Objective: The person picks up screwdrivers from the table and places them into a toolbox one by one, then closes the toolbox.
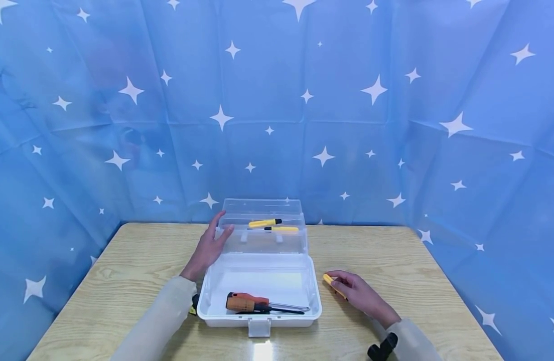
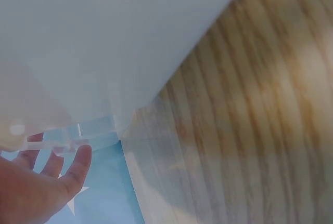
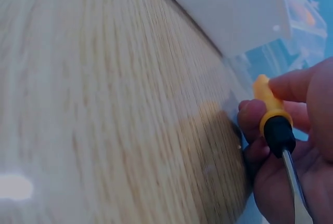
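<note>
Right hand: the right hand (image 1: 356, 293) rested on the wooden table (image 1: 137, 281) just right of the toolbox, fingers curled round a small yellow-handled screwdriver (image 3: 274, 117); its black collar and metal shaft ran back under the palm, handle end poking out past the fingertips toward the box.

Toolbox base: the white toolbox (image 1: 206, 301) stood open at the near table edge, latch tab facing the person; an orange-handled screwdriver (image 1: 246, 302) lay along its front wall with a thin dark tool just beside it.

Left hand: the left hand (image 1: 208, 249) stood with straight, relaxed fingers against the left edge of the clear lid (image 1: 263, 240), touching it and gripping nothing.

Lid: it stood raised, tilted back toward the curtain; two more yellow-handled screwdrivers (image 1: 273, 225) showed at or behind it, and whether they sat in a lid tray could not be told.

Backdrop: a blue star-printed curtain (image 1: 394, 125) closed in the table on three sides.

Doing it well: the hold on the small screwdriver looked secure; lifting it clear of the box's right wall and laying it level beside the other tools seemed the neat way, with the left hand steadying the lid.
</note>
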{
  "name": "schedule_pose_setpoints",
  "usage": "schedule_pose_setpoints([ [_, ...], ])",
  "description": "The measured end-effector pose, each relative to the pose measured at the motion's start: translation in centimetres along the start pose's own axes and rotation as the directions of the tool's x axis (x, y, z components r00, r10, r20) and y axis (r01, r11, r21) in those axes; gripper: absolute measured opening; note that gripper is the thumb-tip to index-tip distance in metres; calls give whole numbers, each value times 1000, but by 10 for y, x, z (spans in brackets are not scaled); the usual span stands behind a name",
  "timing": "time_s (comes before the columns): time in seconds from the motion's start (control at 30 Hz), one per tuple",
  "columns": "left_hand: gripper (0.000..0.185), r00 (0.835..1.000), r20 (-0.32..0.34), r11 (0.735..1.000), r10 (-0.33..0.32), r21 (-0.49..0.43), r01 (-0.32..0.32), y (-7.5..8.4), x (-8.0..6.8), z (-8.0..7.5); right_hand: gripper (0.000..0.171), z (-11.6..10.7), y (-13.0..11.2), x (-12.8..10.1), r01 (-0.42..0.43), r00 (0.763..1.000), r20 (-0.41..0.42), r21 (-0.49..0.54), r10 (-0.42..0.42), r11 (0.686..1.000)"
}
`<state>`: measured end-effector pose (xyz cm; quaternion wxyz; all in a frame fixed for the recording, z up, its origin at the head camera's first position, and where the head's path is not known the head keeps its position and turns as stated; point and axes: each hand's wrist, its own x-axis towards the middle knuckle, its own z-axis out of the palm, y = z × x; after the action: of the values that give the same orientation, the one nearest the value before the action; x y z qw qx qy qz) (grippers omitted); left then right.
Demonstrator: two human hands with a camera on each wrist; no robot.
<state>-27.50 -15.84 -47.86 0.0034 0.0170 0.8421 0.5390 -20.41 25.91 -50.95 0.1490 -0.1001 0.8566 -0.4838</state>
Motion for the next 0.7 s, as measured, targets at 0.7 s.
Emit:
schedule_pose_setpoints([
  [0.7, 78, 1000, -5, 1000, 13, -5, -13, -2, 0, 1, 35, -5, -7, -1, -42, 999, -12, 4, 43, 999],
])
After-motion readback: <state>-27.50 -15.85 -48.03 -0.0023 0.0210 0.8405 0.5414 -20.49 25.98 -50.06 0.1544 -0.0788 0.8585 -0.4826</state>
